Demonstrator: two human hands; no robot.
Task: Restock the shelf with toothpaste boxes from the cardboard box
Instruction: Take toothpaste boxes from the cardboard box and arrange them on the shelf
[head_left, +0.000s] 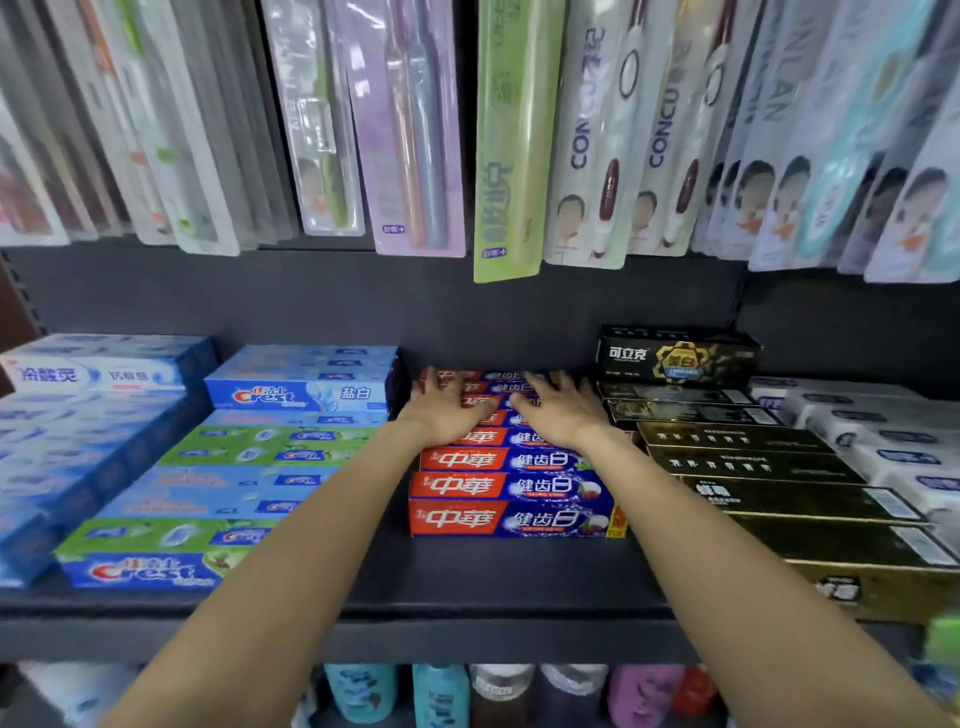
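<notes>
Both hands lie flat, fingers straight, on the rear red-and-blue toothpaste boxes (511, 486) stacked in a row on the dark shelf (467, 582): left hand (449, 410) beside right hand (556, 408), each grip released, pressing rather than grasping.

Red-and-blue toothpaste boxes (506, 488) lie flat, rowed on the dark shelf (498, 577).

Two bare forearms are being shown from the lower edge of the view, with no sleeves being worn along their visible length. The left hand (445, 410) and the right hand (558, 410) are being seen uncovered as well. The fingers are too blurred to be judged further.
</notes>
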